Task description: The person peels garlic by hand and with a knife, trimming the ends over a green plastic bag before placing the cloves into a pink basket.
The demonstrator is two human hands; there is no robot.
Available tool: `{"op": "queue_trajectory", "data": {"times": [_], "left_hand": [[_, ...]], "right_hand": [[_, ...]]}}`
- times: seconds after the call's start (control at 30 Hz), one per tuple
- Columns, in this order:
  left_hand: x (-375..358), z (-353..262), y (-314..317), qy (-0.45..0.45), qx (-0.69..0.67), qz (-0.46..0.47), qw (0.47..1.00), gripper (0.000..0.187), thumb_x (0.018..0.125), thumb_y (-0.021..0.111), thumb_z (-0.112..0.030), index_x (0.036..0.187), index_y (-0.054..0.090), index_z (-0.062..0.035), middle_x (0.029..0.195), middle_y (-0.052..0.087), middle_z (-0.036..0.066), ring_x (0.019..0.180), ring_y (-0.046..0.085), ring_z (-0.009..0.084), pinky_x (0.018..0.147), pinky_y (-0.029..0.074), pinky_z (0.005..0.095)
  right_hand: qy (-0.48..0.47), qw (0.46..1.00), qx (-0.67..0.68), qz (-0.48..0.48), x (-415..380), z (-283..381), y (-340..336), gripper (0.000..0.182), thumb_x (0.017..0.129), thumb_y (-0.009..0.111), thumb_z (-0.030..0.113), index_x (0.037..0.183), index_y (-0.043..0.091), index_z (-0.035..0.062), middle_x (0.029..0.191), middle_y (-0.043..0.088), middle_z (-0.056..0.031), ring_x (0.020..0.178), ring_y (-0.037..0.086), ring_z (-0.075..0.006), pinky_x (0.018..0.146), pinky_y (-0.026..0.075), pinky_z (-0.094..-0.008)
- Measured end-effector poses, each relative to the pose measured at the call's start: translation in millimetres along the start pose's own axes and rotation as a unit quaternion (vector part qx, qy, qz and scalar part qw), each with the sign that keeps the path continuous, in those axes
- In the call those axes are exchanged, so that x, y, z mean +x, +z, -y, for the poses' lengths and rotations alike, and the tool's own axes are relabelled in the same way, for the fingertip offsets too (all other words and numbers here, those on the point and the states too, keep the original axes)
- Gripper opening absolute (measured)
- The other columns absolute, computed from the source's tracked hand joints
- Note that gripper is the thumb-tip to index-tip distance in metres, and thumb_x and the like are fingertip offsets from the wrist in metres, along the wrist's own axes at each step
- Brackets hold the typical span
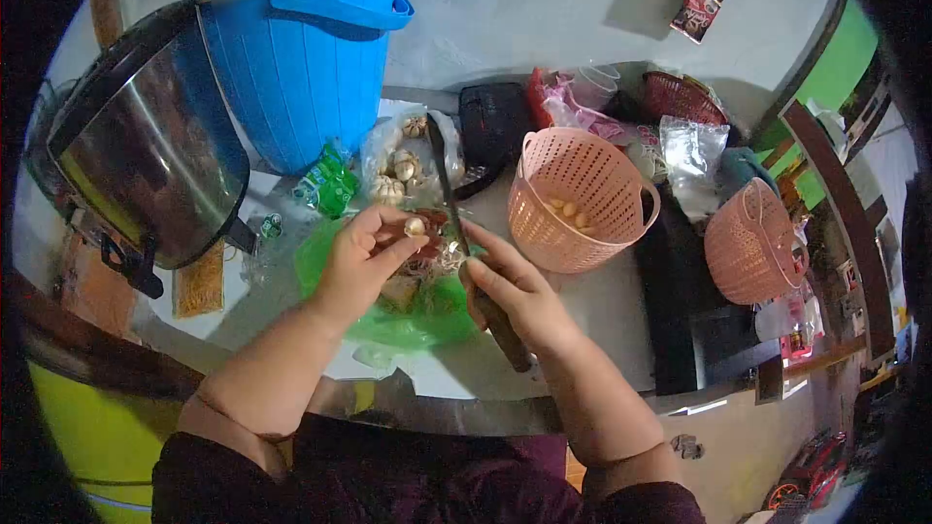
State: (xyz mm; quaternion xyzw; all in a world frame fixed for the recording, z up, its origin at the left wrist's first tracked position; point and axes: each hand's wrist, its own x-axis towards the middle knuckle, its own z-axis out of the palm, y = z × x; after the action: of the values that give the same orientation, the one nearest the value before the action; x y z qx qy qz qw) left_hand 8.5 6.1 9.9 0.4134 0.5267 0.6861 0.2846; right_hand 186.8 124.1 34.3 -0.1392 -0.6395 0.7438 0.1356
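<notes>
Fingers of the left hand [377, 245] pinch a garlic clove [416, 227]; the right hand's [510, 286] wrap a knife [497, 325], seemingly over the green bag [413, 315] near the counter's [592, 335] front edge.

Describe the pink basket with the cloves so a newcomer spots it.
Start at the tall blue container and look right, past the black bag. There stands a pink perforated basket. Unlike the other pink basket farther right, it visibly holds pale cloves.

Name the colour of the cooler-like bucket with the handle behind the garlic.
Blue, shown best in the head view.
</notes>
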Motion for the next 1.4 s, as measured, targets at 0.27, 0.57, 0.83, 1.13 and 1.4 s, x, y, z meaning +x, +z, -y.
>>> {"op": "queue_trajectory", "data": {"times": [0.27, 0.57, 0.83, 1.13, 1.4], "left_hand": [[-7, 6, 1, 0.061, 0.059, 0.017, 0.996, 0.024, 0.086, 0.061, 0.008, 0.108, 0.057, -0.0014, 0.105, 0.064, 0.007, 0.100, 0.062, 0.0154, 0.089, 0.049, 0.0295], [-7, 12, -3, 0.042, 0.074, 0.001, 0.996, 0.028, 0.082, 0.064, 0.008, 0.108, 0.060, -0.0007, 0.109, 0.065, 0.010, 0.104, 0.062, 0.0188, 0.090, 0.049, 0.0319], [-9, 9, -4, 0.057, 0.131, 0.002, 0.990, 0.026, 0.078, 0.066, 0.009, 0.102, 0.063, -0.0007, 0.107, 0.067, 0.009, 0.102, 0.061, 0.0179, 0.093, 0.046, 0.0322], [-8, 7, 2, 0.027, 0.006, 0.014, 1.000, 0.017, 0.084, 0.063, 0.006, 0.099, 0.059, -0.0006, 0.095, 0.065, 0.003, 0.089, 0.063, 0.0118, 0.081, 0.050, 0.0265], [-2, 1, 1, -0.022, -0.031, 0.058, 0.998, 0.013, 0.089, 0.063, -0.001, 0.100, 0.058, -0.0010, 0.095, 0.066, 0.006, 0.089, 0.064, 0.0124, 0.081, 0.052, 0.0270]], "right_hand": [[-0.059, 0.986, -0.126, 0.093, -4, 3, 8, 0.056, 0.098, 0.052, 0.017, 0.149, 0.029, 0.0155, 0.086, 0.049, 0.0012, 0.066, 0.045, -0.0058, 0.057, 0.039, -0.0199], [-0.136, 0.961, -0.231, 0.063, -3, 3, 5, 0.050, 0.097, 0.054, 0.014, 0.144, 0.038, 0.0106, 0.121, 0.056, -0.0063, 0.088, 0.047, -0.0109, 0.075, 0.039, -0.0253], [-0.135, 0.934, -0.332, 0.009, -9, 11, 16, 0.049, 0.094, 0.056, 0.016, 0.141, 0.042, 0.0133, 0.128, 0.054, -0.0207, 0.120, 0.052, -0.0353, 0.101, 0.041, -0.0396], [0.022, 0.993, -0.113, 0.032, -11, 13, 13, 0.050, 0.097, 0.054, 0.020, 0.144, 0.037, 0.0141, 0.110, 0.059, -0.0059, 0.077, 0.057, -0.0124, 0.066, 0.047, -0.0260], [0.057, 0.998, 0.011, -0.008, -6, 17, 3, 0.048, 0.098, 0.052, 0.019, 0.144, 0.038, 0.0140, 0.081, 0.049, 0.0022, 0.065, 0.047, -0.0055, 0.055, 0.038, -0.0207]]}}
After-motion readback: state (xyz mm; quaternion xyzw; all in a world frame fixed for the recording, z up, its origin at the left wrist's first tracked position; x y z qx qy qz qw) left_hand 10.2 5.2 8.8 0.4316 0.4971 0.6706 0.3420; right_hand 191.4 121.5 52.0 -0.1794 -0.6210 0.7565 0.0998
